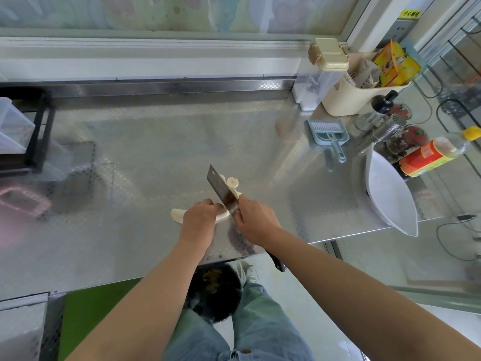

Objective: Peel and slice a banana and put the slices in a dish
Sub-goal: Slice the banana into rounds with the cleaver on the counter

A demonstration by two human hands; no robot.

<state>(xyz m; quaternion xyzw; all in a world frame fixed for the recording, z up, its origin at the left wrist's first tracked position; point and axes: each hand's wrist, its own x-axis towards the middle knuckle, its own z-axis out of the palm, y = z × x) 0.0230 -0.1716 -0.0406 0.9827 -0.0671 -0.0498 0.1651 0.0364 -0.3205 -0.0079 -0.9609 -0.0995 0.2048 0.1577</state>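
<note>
A peeled banana (177, 214) lies on the steel counter (145, 152) near its front edge. My left hand (199, 220) covers its middle and holds it down, fingers curled over it. My right hand (253, 221) grips a cleaver (221, 190) where blade meets handle, the blade edge set across the banana right of my left fingers. Several cut slices (232, 182) lie just beyond the blade. A white dish (390, 199) leans at the counter's right edge.
At the back right stand a cream basket (346, 100), a clear container with a beige lid (328, 54), a blue dustpan-shaped tool (328, 134), shakers and a sauce bottle (429, 157). A black rack (39, 131) is at the left. A dark bin (214, 295) sits below the counter.
</note>
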